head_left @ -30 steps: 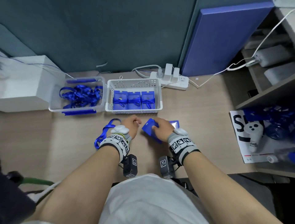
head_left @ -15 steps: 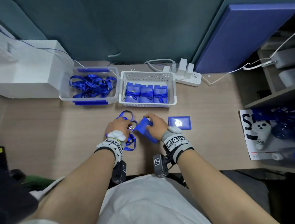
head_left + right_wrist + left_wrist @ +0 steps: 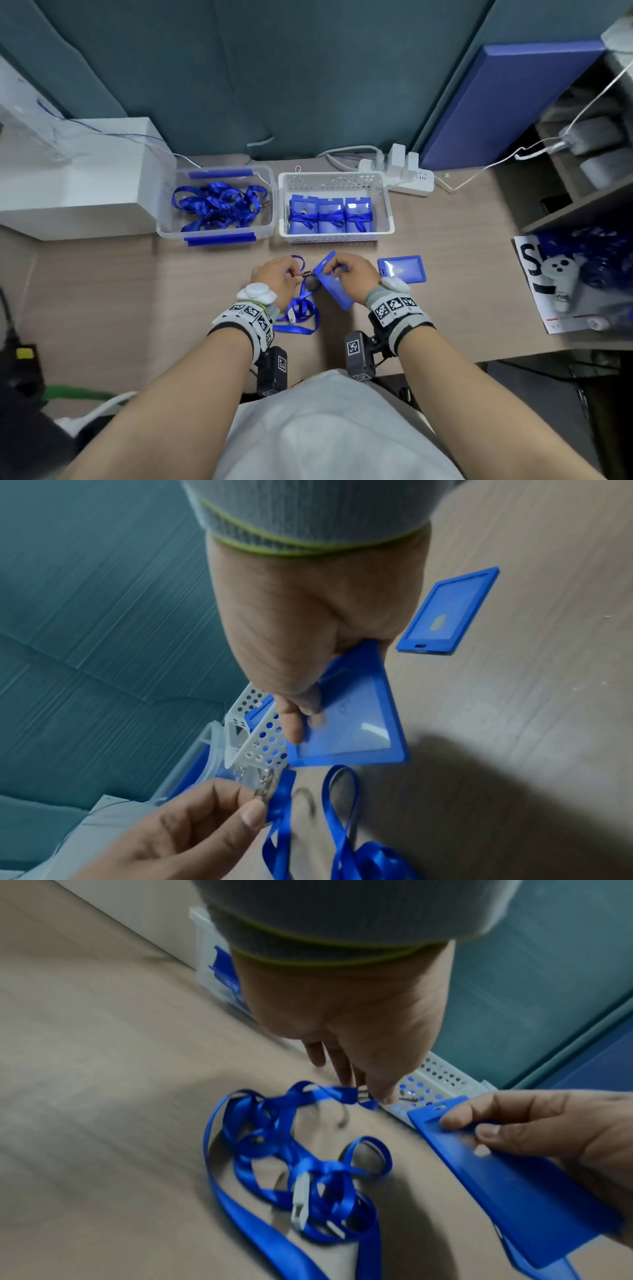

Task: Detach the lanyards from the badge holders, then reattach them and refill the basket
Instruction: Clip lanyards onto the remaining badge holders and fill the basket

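My left hand (image 3: 274, 277) pinches the metal clip (image 3: 262, 784) at the end of a blue lanyard (image 3: 301, 308), whose ribbon lies in loose loops on the desk (image 3: 301, 1172). My right hand (image 3: 352, 274) grips a blue badge holder (image 3: 334, 284) by its long edges and tilts it above the desk, slot end toward the clip (image 3: 441, 1104). Clip and holder are a short gap apart. A second blue badge holder (image 3: 401, 269) lies flat on the desk just right of my right hand.
A white perforated basket (image 3: 334, 178) with three lanyard-wrapped badge holders stands behind my hands. Left of it is a clear bin (image 3: 164, 226) of loose blue lanyards, beside a white box (image 3: 85, 171). A power strip (image 3: 407, 174) lies behind; shelves and a printed sheet (image 3: 534, 274) at right.
My left hand has pulled the lanyard in from the left and brought its clip up to the holder. My right hand has lifted and tilted the holder toward it.
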